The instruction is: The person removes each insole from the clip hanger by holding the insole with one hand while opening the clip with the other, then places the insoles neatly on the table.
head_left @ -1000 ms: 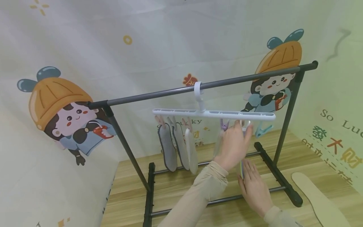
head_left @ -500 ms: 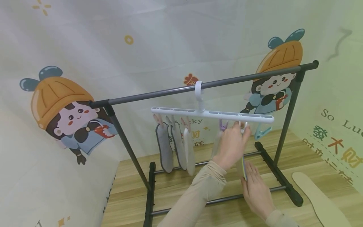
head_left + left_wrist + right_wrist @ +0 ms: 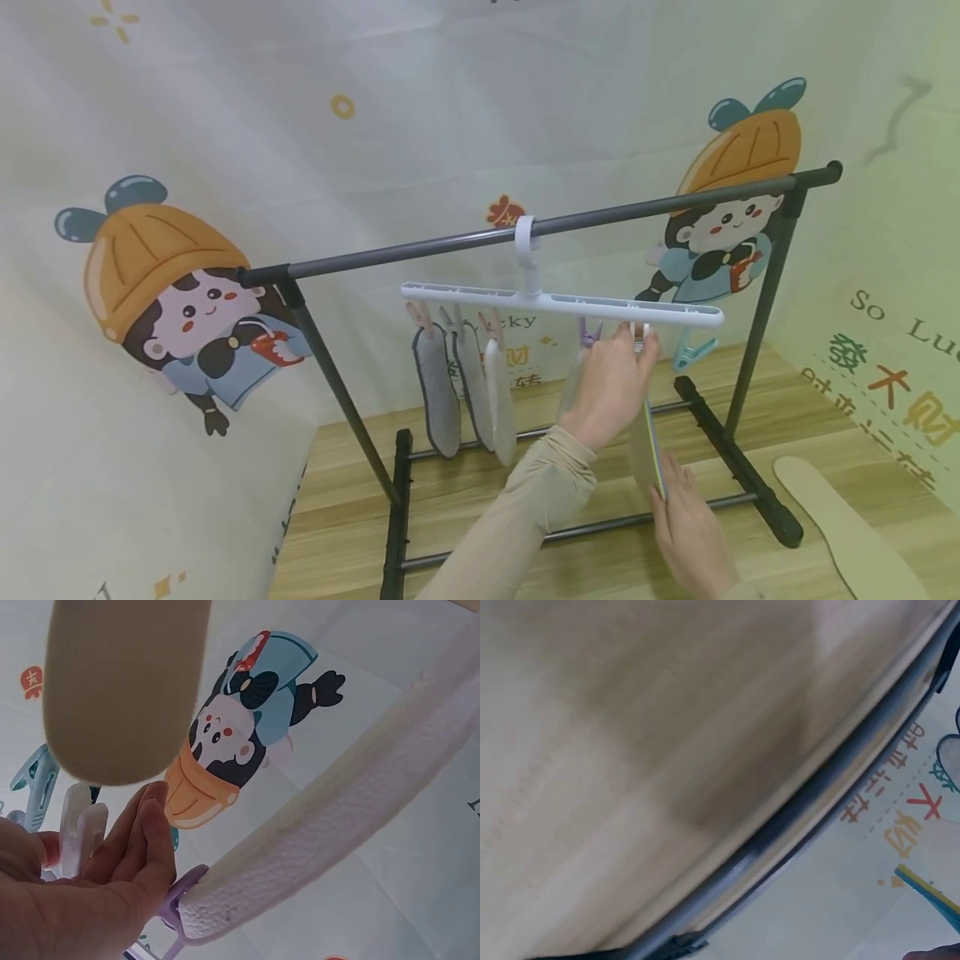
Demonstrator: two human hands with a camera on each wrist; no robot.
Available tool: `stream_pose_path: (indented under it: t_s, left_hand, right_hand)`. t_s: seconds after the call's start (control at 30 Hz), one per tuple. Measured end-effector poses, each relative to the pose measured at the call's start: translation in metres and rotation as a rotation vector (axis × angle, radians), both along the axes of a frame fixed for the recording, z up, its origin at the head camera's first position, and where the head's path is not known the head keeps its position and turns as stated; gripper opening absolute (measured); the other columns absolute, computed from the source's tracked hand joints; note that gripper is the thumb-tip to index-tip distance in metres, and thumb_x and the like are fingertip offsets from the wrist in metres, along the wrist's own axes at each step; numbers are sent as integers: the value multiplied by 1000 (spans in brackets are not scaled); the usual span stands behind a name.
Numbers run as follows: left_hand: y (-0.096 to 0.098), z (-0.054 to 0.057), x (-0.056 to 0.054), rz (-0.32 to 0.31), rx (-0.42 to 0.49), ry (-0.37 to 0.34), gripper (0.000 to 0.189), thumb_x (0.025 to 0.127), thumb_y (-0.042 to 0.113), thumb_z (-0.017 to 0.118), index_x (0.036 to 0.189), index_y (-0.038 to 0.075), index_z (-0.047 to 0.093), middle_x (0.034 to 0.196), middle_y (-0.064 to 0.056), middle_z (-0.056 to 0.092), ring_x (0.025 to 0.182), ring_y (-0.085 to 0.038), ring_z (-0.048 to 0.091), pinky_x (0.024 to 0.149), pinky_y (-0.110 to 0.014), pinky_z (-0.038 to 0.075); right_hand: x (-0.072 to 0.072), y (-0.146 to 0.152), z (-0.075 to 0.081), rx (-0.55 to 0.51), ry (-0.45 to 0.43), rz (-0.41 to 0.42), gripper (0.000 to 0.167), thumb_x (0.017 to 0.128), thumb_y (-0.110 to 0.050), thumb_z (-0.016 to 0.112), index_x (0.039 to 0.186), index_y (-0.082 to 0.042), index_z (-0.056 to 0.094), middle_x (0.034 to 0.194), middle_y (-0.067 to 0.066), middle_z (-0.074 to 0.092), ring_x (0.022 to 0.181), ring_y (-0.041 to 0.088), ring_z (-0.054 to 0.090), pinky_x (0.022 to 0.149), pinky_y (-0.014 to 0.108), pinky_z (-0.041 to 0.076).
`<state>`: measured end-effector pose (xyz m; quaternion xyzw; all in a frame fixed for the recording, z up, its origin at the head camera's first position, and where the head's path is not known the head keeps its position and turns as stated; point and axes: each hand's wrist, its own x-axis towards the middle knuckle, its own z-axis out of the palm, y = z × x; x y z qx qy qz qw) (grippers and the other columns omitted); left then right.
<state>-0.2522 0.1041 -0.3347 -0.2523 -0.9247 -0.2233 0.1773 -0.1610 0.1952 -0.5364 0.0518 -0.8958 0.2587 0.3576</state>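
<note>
In the head view my left hand (image 3: 609, 379) is raised under a white hanger (image 3: 630, 312) and pinches a white clothespin (image 3: 79, 825) between thumb and fingers. A tan insole (image 3: 124, 690) with a yellow-and-blue edge has its rounded end close to that clothespin; whether the clothespin grips it, I cannot tell. Lower down, my right hand (image 3: 692, 529) holds the insole's bottom end, thumb on the near side. Beside my left hand, a purple clothespin (image 3: 180, 900) grips a whitish insole (image 3: 322, 817). A blue clothespin (image 3: 696, 350) hangs at the hanger's right with nothing in it.
A dark metal rack (image 3: 412, 252) bears the hanger on its top bar. Left of the hook, grey insoles (image 3: 437, 392) and a white insole (image 3: 501, 404) hang from clothespins. Another pale insole (image 3: 840, 521) lies on the wood-patterned surface (image 3: 341, 500) at right.
My right hand has slid down and slightly right along the insole, and more of its coloured edge shows. The hanger has shifted slightly left. My left hand stays at the white clothespin.
</note>
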Motion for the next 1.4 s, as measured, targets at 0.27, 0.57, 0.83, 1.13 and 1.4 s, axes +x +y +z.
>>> stream_pose_path:
  t_s: [0.27,0.57,0.83,1.13,1.4]
  left_hand:
    - [-1,0,-1,-42,25,21,48,107,43,31,112,11,66,58,6,53,47,-8,49,47,-19,39]
    - [-4,0,-3,-80,49,38,50,106,46,35,119,8,65,56,8,51,40,-4,43,40,-17,34]
    - [-7,-1,0,-104,111,-9,60,104,54,32,121,6,64,60,4,55,53,-9,53,53,-20,47]
    - [-12,0,8,-134,167,-53,59,104,53,36,121,4,64,89,-11,75,89,-26,73,80,-31,59]
    - [-25,-8,14,-157,187,-50,52,103,48,44,118,3,66,111,-15,74,111,-32,67,98,-37,54]
  right_hand:
    - [12,5,-13,-19,-39,-16,44,99,-7,54,138,12,46,138,32,52,122,51,52,118,11,4]
    - [15,9,-23,26,-32,-60,47,91,-2,62,134,13,50,129,33,58,116,50,58,105,49,41]
    - [15,11,-26,49,-1,-53,42,90,1,62,127,17,54,126,33,60,112,50,60,112,4,0]
    - [16,11,-27,27,-18,-61,41,92,-1,60,129,14,54,128,31,60,112,49,59,116,10,13]
    - [17,10,-21,-22,-88,-79,40,94,-2,60,130,15,53,130,32,58,117,51,57,116,14,17]
